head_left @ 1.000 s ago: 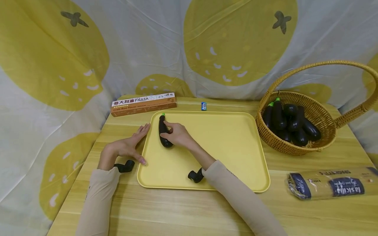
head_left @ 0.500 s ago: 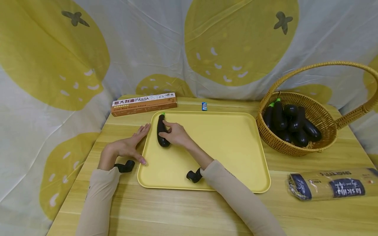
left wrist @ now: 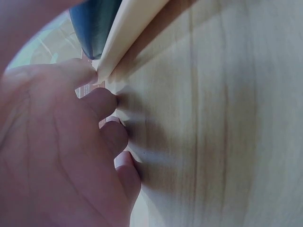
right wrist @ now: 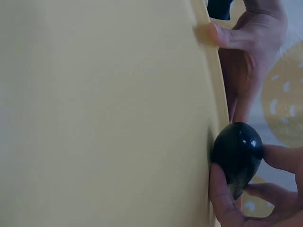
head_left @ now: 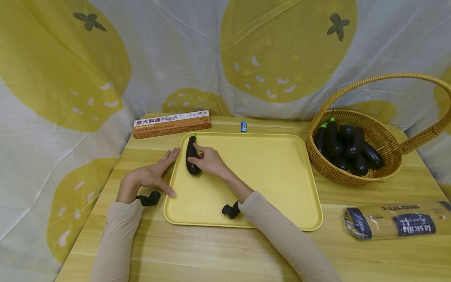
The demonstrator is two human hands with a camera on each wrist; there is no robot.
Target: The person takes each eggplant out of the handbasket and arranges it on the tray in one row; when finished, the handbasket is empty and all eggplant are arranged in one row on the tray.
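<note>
A dark eggplant [head_left: 192, 166] with a green stem end lies lengthwise near the left edge of the yellow tray [head_left: 267, 172]. My right hand [head_left: 209, 159] pinches it from the right, thumb and fingers on its sides; the right wrist view shows the rounded end of the eggplant [right wrist: 236, 149] between them. My left hand [head_left: 151, 175] rests at the tray's left rim, fingers spread and thumb on the edge. In the left wrist view the fingertips of the left hand [left wrist: 61, 127] touch the wooden table beside the tray wall [left wrist: 130, 35].
A wicker basket [head_left: 343, 178] with a tall handle holds several eggplants at the right. Behind the tray are an orange pasta box [head_left: 172, 127] and a small blue wrapped packet [head_left: 244, 127]. A spaghetti bag [head_left: 398, 220] lies at the front right.
The eggplant has shifted slightly left on the tray, toward its left rim, together with my right hand. My left hand has stayed at the rim.
</note>
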